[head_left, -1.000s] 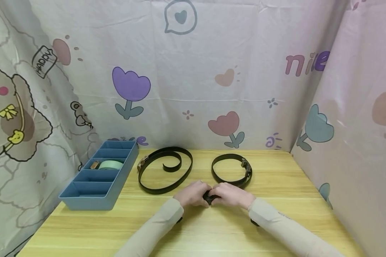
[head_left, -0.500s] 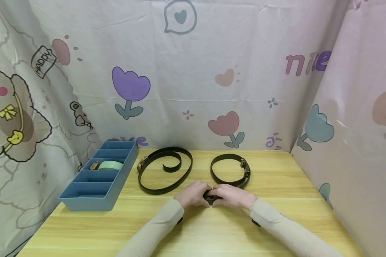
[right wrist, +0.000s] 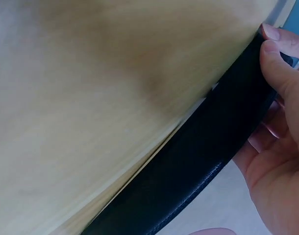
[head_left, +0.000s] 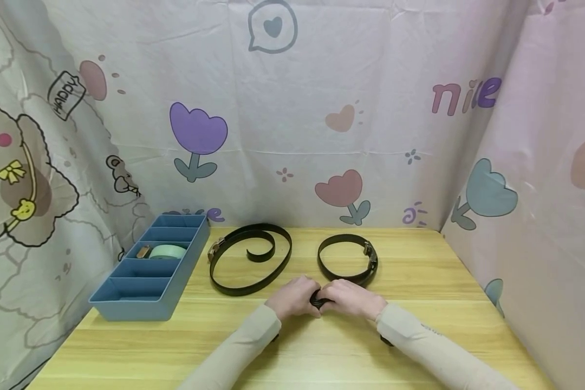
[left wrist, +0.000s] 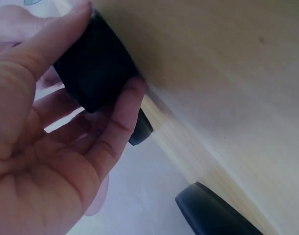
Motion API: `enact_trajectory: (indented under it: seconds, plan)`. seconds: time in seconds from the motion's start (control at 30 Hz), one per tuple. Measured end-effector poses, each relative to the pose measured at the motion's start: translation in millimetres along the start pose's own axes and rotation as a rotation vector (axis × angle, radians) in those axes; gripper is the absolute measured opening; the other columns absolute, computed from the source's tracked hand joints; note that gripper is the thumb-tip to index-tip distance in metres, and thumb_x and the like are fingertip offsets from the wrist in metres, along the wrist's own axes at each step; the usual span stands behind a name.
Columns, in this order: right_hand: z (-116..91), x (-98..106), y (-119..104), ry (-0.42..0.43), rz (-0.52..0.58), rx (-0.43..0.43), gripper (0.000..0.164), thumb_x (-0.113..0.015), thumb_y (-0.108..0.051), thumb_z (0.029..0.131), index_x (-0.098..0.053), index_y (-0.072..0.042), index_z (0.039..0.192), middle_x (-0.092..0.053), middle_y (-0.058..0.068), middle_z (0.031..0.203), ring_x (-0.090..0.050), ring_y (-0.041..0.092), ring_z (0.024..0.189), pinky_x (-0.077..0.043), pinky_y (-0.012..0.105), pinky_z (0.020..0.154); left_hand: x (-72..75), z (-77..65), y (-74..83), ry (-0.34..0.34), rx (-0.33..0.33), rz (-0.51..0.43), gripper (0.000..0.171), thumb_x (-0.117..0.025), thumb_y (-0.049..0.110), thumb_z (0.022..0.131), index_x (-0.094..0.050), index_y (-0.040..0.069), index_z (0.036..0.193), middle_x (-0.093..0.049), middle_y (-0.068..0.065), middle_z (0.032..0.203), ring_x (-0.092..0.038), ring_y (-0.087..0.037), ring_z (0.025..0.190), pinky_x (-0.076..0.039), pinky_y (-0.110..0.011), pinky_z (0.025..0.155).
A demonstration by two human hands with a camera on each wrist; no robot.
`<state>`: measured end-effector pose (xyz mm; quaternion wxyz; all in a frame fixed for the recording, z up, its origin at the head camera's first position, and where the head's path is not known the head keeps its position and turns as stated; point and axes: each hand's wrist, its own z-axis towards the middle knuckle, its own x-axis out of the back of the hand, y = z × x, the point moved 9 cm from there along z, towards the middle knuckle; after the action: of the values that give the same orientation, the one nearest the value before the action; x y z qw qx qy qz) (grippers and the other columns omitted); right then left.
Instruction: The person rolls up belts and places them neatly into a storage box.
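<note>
A black belt is wound into a small tight coil at the table's middle, held between both hands. My left hand grips the coil from the left; in the left wrist view its thumb and fingers close round the black coil. From the right, my right hand pinches the belt, and a flat black strap runs away from its thumb in the right wrist view. Just behind the hands stands a black belt loop with a metal buckle on its right side.
Back left of the hands, a second black belt stands on edge in a wide curl. A blue divided tray sits at the left, with a pale green roll in one compartment. Patterned curtains enclose the wooden table.
The belt loop behind the hands has slid slightly left. Both hands stay in nearly the same place on the coil, their fingers shifting a little.
</note>
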<state>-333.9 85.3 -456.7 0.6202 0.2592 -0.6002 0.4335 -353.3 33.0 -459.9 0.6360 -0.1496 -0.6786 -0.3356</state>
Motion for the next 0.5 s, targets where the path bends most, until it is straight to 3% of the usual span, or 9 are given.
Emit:
enact_trajectory:
  seconds: [0.23,0.5]
  plan:
    - [-0.3,-7.3,2.3,-0.054,0.069,-0.038,0.016,-0.065,-0.032,0.092,-0.069,-0.023,0.105,-0.07,-0.012,0.097,-0.057,-0.006,0.076,-0.047,0.012,0.07,-0.7,-2.1,-4.7,-0.052,-0.019,-0.056,0.031,-0.091,0.02,0.066,-0.071,0.025,0.088,-0.061,0.018,0.078,-0.053,-0.001,0.073,-0.044,-0.02,0.071]
    - [1.0,-4.5,-3.0,0.006,0.009,-0.01,0.012,-0.064,-0.033,0.093,-0.069,-0.023,0.095,-0.07,-0.012,0.09,-0.057,-0.005,0.074,-0.047,0.014,0.069,-0.7,-5.5,-5.5,-0.062,-0.001,-0.047,0.027,-0.09,0.021,0.069,-0.069,0.022,0.086,-0.06,0.016,0.076,-0.051,-0.002,0.069,-0.045,-0.02,0.068]
